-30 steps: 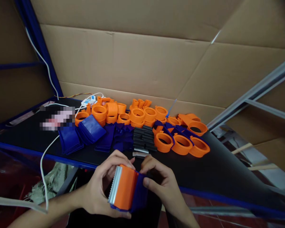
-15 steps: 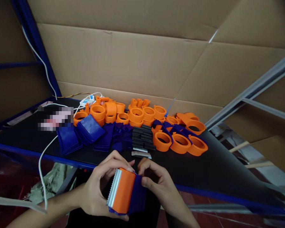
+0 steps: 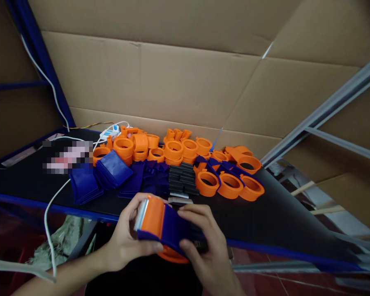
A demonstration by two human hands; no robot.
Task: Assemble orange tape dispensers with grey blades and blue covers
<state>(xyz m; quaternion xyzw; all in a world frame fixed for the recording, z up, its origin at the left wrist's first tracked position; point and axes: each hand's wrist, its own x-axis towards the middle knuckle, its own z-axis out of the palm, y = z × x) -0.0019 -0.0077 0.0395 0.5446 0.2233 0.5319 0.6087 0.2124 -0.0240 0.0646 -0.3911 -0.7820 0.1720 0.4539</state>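
Both hands on one piece: dispenser [image 3: 152, 220], orange and blue, held in front of the table's [image 3: 283, 222] near edge, about midway along it. Left hand [image 3: 123, 242] grasps its left end, thumb along the near side, beside the metal strip [image 3: 141, 214]. Right hand [image 3: 208, 242] grips the blue plate [image 3: 174, 225] at the right end, fingertips on top, thumb at the lower side. Plate lies against the orange body; orange curve of a ring shows beneath. On the table, toward the left edge: fanned blue stacks [image 3: 114, 169], then small blue parts [image 3: 156, 179] and a pile of black tubes [image 3: 182, 179] farther right, metal pieces [image 3: 180, 200] just on the near side of the pile. Orange rings [image 3: 174, 156] crowd toward the far edge, some stacked; three more units [image 3: 231, 191] in a row right of the tubes. Power strip [image 3: 109, 132] near the far-left corner. White cable [image 3: 46, 224] drops past the near edge at left. Cardboard [image 3: 160, 82] stands behind the far edge.
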